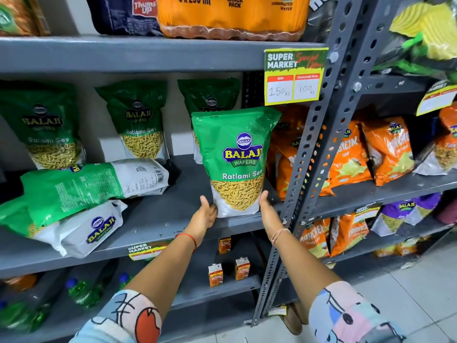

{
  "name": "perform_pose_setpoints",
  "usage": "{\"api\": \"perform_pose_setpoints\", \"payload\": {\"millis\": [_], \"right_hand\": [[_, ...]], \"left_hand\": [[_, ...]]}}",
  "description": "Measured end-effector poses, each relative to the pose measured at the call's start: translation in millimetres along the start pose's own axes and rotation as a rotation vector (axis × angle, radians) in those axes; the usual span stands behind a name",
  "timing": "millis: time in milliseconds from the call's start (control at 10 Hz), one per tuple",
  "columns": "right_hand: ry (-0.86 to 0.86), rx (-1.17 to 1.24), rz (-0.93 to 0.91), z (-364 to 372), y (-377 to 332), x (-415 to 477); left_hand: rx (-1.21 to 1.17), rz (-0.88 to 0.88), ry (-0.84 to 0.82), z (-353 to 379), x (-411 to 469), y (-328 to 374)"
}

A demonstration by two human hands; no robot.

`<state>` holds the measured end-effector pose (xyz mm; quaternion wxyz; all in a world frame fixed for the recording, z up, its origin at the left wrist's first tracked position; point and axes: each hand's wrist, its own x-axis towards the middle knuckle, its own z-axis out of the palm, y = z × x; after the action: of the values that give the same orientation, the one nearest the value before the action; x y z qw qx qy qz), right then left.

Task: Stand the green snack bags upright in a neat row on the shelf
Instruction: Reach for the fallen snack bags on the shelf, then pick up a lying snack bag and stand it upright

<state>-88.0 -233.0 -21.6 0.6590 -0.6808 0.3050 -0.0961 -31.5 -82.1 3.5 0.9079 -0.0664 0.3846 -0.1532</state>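
A green Balaji Ratlami Sev bag (236, 159) stands upright near the front right of the grey shelf (163, 219). My left hand (206, 214) grips its lower left corner and my right hand (267, 210) presses its lower right side. Three more green bags stand at the back: one at the left (43, 125), one in the middle (138, 120), and one (210, 95) partly hidden behind the held bag. Two green bags lie flat at the left: the upper one (91, 184) rests across the lower one (81, 229).
A grey perforated upright post (321, 144) stands just right of the held bag. Orange snack bags (358, 157) fill the neighbouring shelf. A yellow price tag (294, 78) hangs from the shelf above. Small juice cartons (230, 271) and green bottles (84, 290) sit on the lower shelves.
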Motion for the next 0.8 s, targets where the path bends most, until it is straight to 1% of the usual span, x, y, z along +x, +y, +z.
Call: {"api": "perform_pose_setpoints", "payload": {"millis": [100,200,300,400,500,600,700,800], "right_hand": [[0.091,-0.112,-0.124,12,17,-9],[0.222,-0.243,-0.352,23,38,-18],[0.335,-0.426,-0.663,40,52,-33],[0.275,-0.490,-0.896,75,47,-46],[0.144,-0.524,-1.005,117,28,-50],[-0.013,-0.562,-0.986,158,-7,-42],[-0.198,-0.529,-0.826,189,-51,-22],[-0.398,-0.523,-0.635,217,-94,1]], "left_hand": [[1.334,0.375,-0.224,-6,1,14],[1.686,0.366,-0.340,-8,4,41],[1.739,0.554,-0.378,-3,-3,75],[1.684,0.600,-0.372,2,-12,102],[1.557,0.495,-0.351,13,-19,116],[1.395,0.424,-0.364,27,-20,125],[1.021,0.250,-0.436,43,-24,125],[0.924,0.197,-0.460,51,-19,122]]}}
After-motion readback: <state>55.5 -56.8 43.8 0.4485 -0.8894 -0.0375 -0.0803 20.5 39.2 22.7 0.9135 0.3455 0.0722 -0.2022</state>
